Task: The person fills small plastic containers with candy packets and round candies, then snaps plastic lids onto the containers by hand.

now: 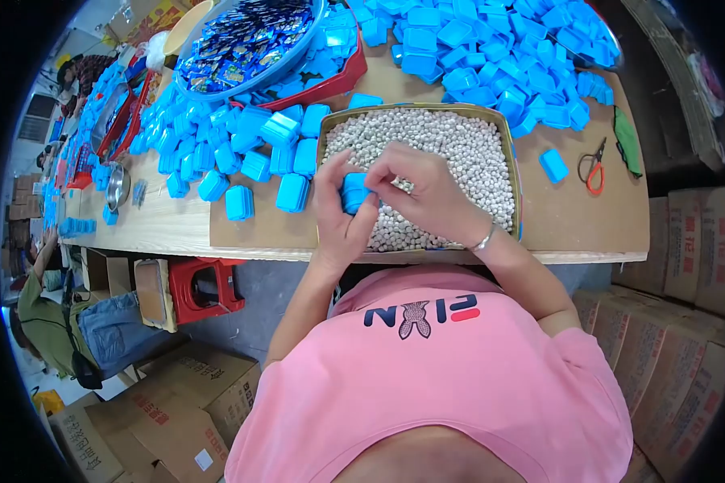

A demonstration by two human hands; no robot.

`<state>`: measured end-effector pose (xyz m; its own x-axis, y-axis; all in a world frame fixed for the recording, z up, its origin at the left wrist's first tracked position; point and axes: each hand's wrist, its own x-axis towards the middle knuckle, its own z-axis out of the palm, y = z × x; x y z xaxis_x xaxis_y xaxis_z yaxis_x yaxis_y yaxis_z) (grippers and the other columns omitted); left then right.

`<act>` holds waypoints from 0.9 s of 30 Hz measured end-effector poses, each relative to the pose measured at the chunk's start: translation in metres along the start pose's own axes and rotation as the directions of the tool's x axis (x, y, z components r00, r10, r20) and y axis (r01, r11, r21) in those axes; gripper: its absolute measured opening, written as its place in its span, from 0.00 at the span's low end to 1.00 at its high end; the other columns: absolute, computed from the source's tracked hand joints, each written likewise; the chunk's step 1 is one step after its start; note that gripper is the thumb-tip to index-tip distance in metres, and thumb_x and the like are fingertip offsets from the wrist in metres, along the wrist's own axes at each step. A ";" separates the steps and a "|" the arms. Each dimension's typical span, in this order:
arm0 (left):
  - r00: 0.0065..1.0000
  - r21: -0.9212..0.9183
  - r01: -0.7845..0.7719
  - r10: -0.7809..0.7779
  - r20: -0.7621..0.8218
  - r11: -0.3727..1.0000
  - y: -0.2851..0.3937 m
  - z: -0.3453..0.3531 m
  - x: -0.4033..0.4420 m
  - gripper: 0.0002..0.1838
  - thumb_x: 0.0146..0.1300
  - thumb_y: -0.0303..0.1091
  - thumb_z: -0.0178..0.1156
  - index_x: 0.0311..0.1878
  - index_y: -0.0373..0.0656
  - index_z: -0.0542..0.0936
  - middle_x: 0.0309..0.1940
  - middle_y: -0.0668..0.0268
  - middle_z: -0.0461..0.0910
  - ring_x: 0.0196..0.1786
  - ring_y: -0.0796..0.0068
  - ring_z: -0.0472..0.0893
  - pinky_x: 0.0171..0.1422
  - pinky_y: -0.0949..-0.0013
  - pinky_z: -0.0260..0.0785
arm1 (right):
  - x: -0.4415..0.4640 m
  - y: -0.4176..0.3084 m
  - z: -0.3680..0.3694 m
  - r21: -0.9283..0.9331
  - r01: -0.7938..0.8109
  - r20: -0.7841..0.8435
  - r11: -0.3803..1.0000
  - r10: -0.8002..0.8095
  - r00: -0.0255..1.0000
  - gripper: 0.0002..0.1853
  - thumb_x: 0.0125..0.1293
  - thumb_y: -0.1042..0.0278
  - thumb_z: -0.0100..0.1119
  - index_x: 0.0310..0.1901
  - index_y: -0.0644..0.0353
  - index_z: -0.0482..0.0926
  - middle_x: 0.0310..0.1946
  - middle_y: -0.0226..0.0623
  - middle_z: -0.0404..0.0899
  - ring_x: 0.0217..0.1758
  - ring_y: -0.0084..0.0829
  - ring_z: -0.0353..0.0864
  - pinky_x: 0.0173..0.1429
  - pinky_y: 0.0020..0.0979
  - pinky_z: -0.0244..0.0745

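Observation:
Over the left part of a tray (516, 181) filled with small whitish pellets, my left hand (342, 211) is wrapped round a small blue plastic box (353, 193). The fingers of my right hand (419, 189) are pinched together at the box's right edge, and what they hold there, if anything, is too small to make out. Both hands are close together above the pellets.
Blue boxes (290, 191) are heaped left of the tray and behind it. A blue basin (318, 36) holds dark blue packets. At the right lie a single blue box (553, 166), orange-handled scissors (595, 179) and a green item (627, 142). Other people are at the far left.

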<state>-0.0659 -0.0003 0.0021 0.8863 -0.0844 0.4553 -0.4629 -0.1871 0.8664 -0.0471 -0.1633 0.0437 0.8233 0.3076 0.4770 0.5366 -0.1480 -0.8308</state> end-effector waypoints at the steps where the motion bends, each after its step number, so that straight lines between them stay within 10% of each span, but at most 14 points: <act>1: 0.999 -0.042 0.037 -0.037 -0.009 0.998 0.002 0.000 0.001 0.31 0.54 0.25 0.61 0.64 0.40 0.67 0.44 0.59 0.75 0.41 0.67 0.74 0.47 0.68 0.68 | 0.001 0.001 0.001 -0.024 0.021 0.005 0.999 -0.021 1.000 0.10 0.49 0.85 0.60 0.30 0.57 0.77 0.29 0.31 0.76 0.29 0.29 0.73 0.33 0.29 0.68; 7: 0.989 0.084 -0.149 0.149 0.003 0.985 0.006 -0.006 0.009 0.28 0.51 0.22 0.62 0.58 0.39 0.72 0.42 0.60 0.76 0.34 0.71 0.73 0.40 0.71 0.68 | 0.002 0.007 0.007 -0.029 0.148 0.006 0.989 -0.148 0.989 0.09 0.49 0.84 0.59 0.30 0.57 0.74 0.28 0.30 0.74 0.28 0.29 0.72 0.34 0.29 0.67; 15: 0.975 0.237 -0.223 0.215 0.063 0.945 0.020 -0.008 0.009 0.27 0.42 0.23 0.61 0.52 0.39 0.74 0.40 0.60 0.77 0.34 0.67 0.74 0.40 0.70 0.68 | -0.003 -0.002 -0.005 0.315 -0.221 0.202 0.923 0.162 0.966 0.14 0.55 0.80 0.64 0.43 0.58 0.76 0.38 0.31 0.77 0.39 0.27 0.76 0.45 0.27 0.74; 18: 0.975 0.071 -0.223 0.221 0.039 0.972 0.018 -0.001 0.010 0.30 0.42 0.24 0.62 0.55 0.38 0.71 0.43 0.59 0.77 0.37 0.66 0.74 0.44 0.68 0.69 | -0.014 0.004 -0.017 0.171 -0.114 -0.134 0.979 0.138 0.981 0.29 0.53 0.78 0.68 0.59 0.60 0.72 0.50 0.35 0.76 0.49 0.28 0.76 0.59 0.29 0.73; 20: 0.971 0.092 -0.227 0.217 0.102 0.970 0.018 -0.011 0.012 0.31 0.42 0.24 0.62 0.56 0.37 0.70 0.44 0.59 0.77 0.38 0.65 0.75 0.46 0.68 0.70 | -0.030 0.006 -0.040 0.060 -0.179 -0.236 0.982 0.188 0.953 0.21 0.56 0.80 0.65 0.53 0.61 0.76 0.49 0.34 0.76 0.45 0.27 0.76 0.55 0.27 0.73; 25: 0.884 0.287 0.187 -0.033 -0.467 0.939 -0.010 -0.091 0.022 0.27 0.50 0.24 0.55 0.59 0.43 0.72 0.48 0.61 0.76 0.50 0.65 0.75 0.60 0.63 0.66 | -0.086 0.024 -0.159 -0.610 -0.325 -0.529 0.722 -0.067 0.846 0.06 0.61 0.80 0.60 0.40 0.63 0.80 0.38 0.30 0.78 0.38 0.23 0.75 0.45 0.23 0.72; 27: 0.711 0.242 0.371 -0.107 -0.695 0.897 -0.059 -0.184 0.023 0.16 0.65 0.39 0.53 0.48 0.38 0.80 0.40 0.61 0.80 0.42 0.72 0.76 0.50 0.69 0.69 | -0.133 0.051 -0.203 -0.555 -0.623 -0.639 0.550 0.197 0.743 0.06 0.62 0.78 0.59 0.40 0.63 0.80 0.35 0.29 0.79 0.36 0.22 0.75 0.43 0.22 0.71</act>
<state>-0.0205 0.1892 -0.0003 0.6715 0.6400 0.3736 -0.0834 -0.4356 0.8963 -0.0918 -0.4029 -0.0042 0.8359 -0.4013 0.3744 -0.1153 -0.7953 -0.5952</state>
